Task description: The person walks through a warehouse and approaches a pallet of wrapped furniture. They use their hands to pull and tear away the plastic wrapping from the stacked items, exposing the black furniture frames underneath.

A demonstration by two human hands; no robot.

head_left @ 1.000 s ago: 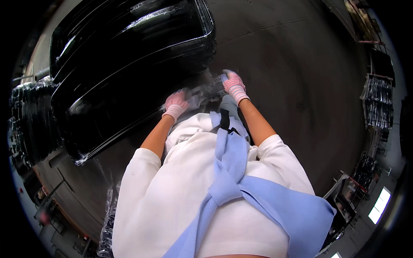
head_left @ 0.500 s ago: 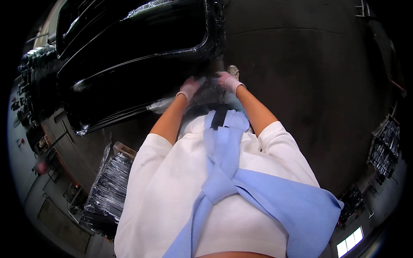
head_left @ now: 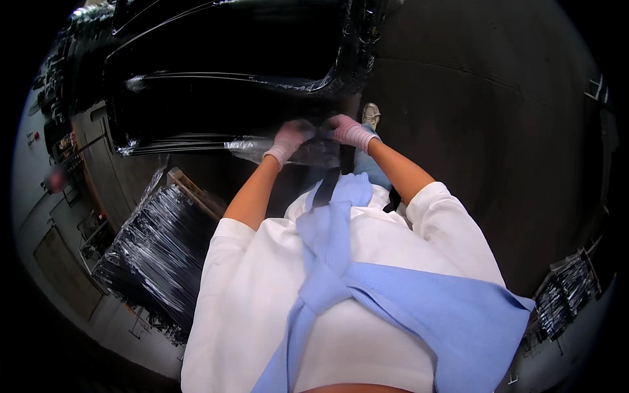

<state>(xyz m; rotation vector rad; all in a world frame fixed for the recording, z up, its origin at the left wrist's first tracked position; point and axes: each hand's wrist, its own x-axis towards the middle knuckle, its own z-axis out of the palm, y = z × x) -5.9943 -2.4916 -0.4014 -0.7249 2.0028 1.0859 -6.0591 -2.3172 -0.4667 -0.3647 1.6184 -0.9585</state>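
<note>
Both my hands wear pinkish knit gloves and meet near the right corner of a large black stack [head_left: 216, 111] wrapped in glossy film. My left hand [head_left: 288, 139] is closed on loose clear plastic film [head_left: 252, 149] along the stack's near edge. A hand's width to its right, my right hand [head_left: 352, 131] has its fingers curled in toward the left one. Its fingertips are blurred, and what they hold is hidden. A strip of the film hangs below the hands.
A wrapped pile of dark, thin pieces [head_left: 154, 252] stands behind me on the left, with a wooden board [head_left: 193, 192] at its edge. Dark floor [head_left: 458, 144] lies to the right. Another wrapped pile [head_left: 563, 295] is at the far right. My shoe [head_left: 371, 114] stands beside the stack's corner.
My view has turned, so the stack's near edge lies more level and the left pile shows more. Both hands remain near the stack's corner, and my leg shows more.
</note>
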